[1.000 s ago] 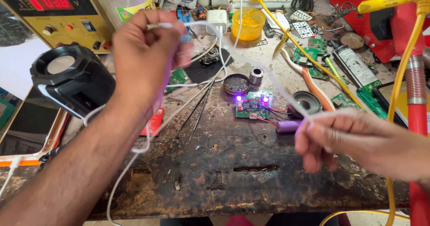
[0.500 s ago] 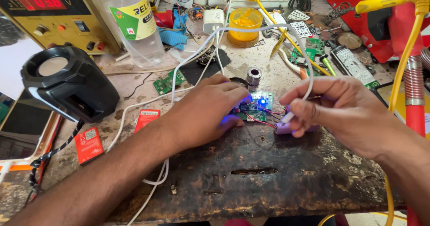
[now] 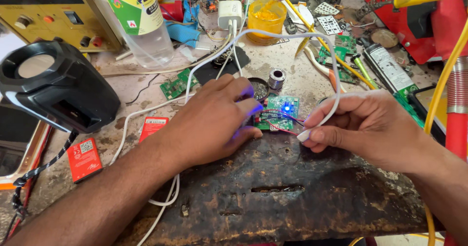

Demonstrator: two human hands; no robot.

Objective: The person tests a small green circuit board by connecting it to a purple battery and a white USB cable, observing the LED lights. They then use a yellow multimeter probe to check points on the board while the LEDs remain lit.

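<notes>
left hand (image 3: 214, 124): mine, palm down on the bench, fingertips pressed on the left edge of the small green circuit board (image 3: 278, 112). Pinning it so it can't slide, I'd say.
right hand (image 3: 370, 126): mine, curled round the white cable (image 3: 273, 34), plug end pinched between thumb and forefinger, tip aimed at the board's right side, just short of it.
board: flat on the worn dark work surface (image 3: 292, 197), between both hands, blue light lit, thin red wires off its lower edge.
cable: arcs up and back over the board toward the white charger block (image 3: 229, 13); slack loop keeps it off the parts.
solder spool (image 3: 276, 78): just behind the board, near.
black speaker (image 3: 53, 92): left, well apart.
red battery packs (image 3: 84, 159): left of my forearm, lying flat.
plastic bottle (image 3: 141, 21): rear, upright.
yellow power supply (image 3: 48, 12): back left.
</notes>
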